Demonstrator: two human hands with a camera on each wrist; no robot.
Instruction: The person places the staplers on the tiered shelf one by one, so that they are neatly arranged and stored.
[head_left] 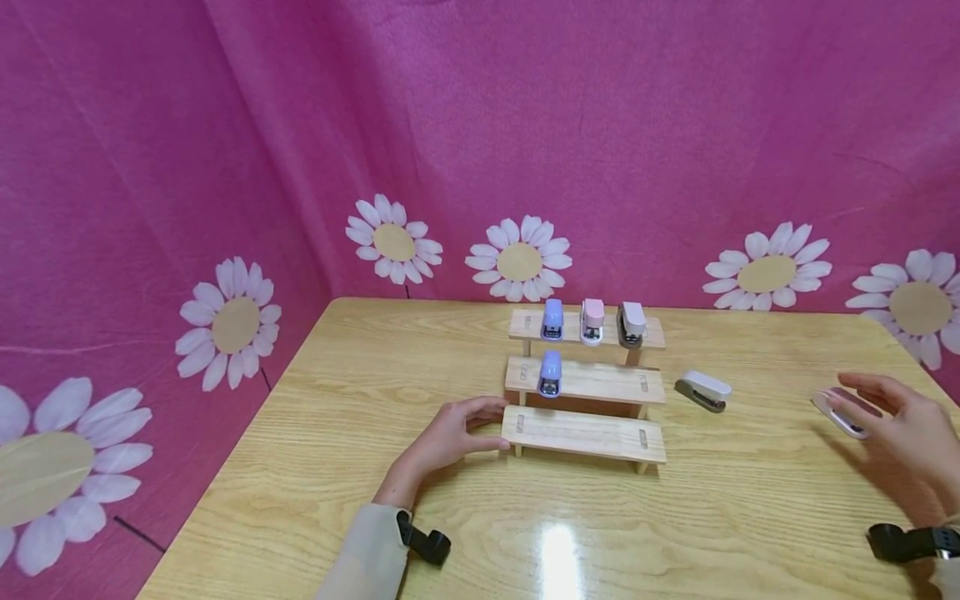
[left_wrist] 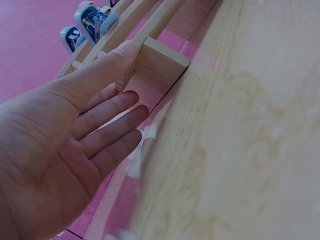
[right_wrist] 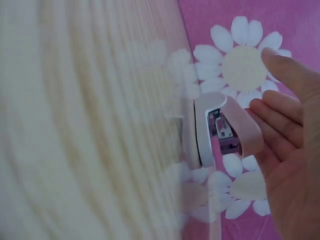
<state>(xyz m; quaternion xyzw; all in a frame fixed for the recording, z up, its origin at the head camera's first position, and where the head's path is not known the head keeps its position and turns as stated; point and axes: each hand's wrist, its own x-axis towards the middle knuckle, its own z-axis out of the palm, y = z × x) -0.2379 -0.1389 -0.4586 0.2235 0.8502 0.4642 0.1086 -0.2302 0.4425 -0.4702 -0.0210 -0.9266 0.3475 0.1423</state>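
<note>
My left hand (head_left: 453, 429) holds the left end of the lowest board of a three-tier wooden stand (head_left: 585, 432), thumb at its front corner and index finger behind. In the left wrist view the other fingers extend below the board. On the right, my right hand (head_left: 903, 421) is around a pink and white stapler (right_wrist: 245, 125) standing on the table. Its thumb and fingers are spread, the thumb apart from the stapler. A white and grey stapler (head_left: 705, 390) lies between the stand and this hand.
The top tier carries a blue stapler (head_left: 552, 319), a pink stapler (head_left: 592, 321) and a white-grey stapler (head_left: 632, 323). Another blue stapler (head_left: 550, 374) sits at the left of the middle tier. A pink flowered cloth (head_left: 600, 150) hangs behind the wooden table (head_left: 337, 375).
</note>
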